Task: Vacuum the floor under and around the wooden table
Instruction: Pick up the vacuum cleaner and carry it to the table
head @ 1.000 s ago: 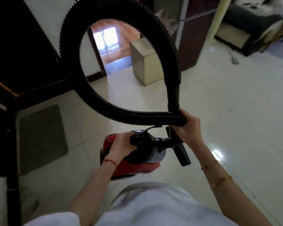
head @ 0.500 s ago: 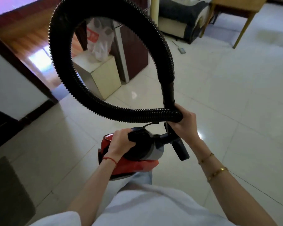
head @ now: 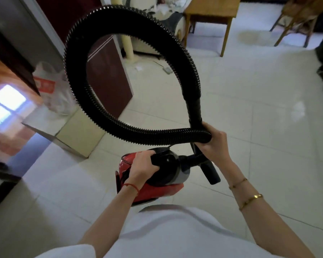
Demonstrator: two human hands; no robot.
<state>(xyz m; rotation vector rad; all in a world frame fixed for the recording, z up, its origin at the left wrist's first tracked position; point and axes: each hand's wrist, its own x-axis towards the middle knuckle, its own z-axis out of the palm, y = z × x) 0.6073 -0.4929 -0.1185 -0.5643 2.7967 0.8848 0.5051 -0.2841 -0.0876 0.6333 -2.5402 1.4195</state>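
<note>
A white plastic bag (head: 51, 88), contents hidden, sits on a box (head: 69, 133). Left hand (head: 143, 165) grips the vacuum (head: 157, 180) handle; right hand (head: 215, 141) clamps the looped hose (head: 78, 90).

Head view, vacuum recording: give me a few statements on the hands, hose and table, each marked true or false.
1. The left hand grips the handle on the red vacuum body. True.
2. The right hand is empty. False: its grip closes on the black hose where the loop crosses itself.
3. The hose lies flat on the floor. False: it arcs up in a loop.
4. The wooden table stands far ahead, at the top of the view. True.
5. The nozzle is under the table. False: it hangs beside the vacuum body.
</note>
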